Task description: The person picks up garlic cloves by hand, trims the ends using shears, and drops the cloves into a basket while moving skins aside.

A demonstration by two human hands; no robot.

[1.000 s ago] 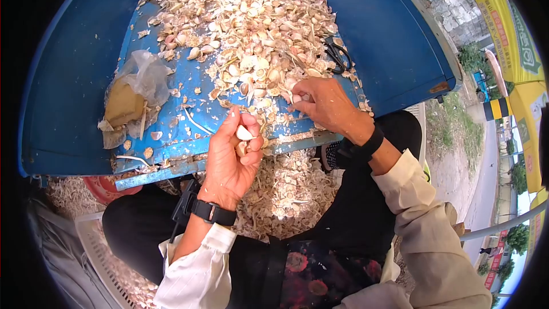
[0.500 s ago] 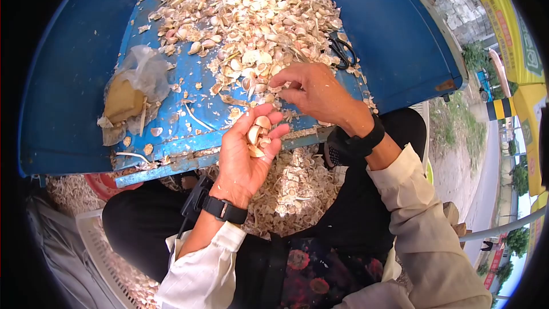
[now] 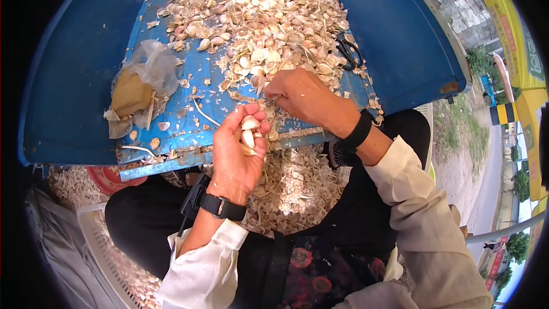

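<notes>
Palm up, my left hand (image 3: 237,151) is cupped around several garlic cloves (image 3: 249,131) near the front edge of the blue truck bed (image 3: 194,131). My right hand (image 3: 303,97) is just to the right and above it, palm down. Its thumb and fingertips are pinched together at the near edge of the garlic pile (image 3: 274,23). What lies between those fingertips is too small to make out. The pile mixes cloves with loose dry skins.
A clear plastic bag (image 3: 154,68) with a tan block (image 3: 131,94) lies at the left of the bed. Black-handled scissors (image 3: 349,54) rest at the pile's right side. Below are fallen skins (image 3: 294,189), a red basin (image 3: 108,178) and a white crate (image 3: 91,234).
My right hand has closed its fingers into a pinch and dipped slightly lower. The fingers of my left hand have curled in more around the cloves. The view has shifted a little.
</notes>
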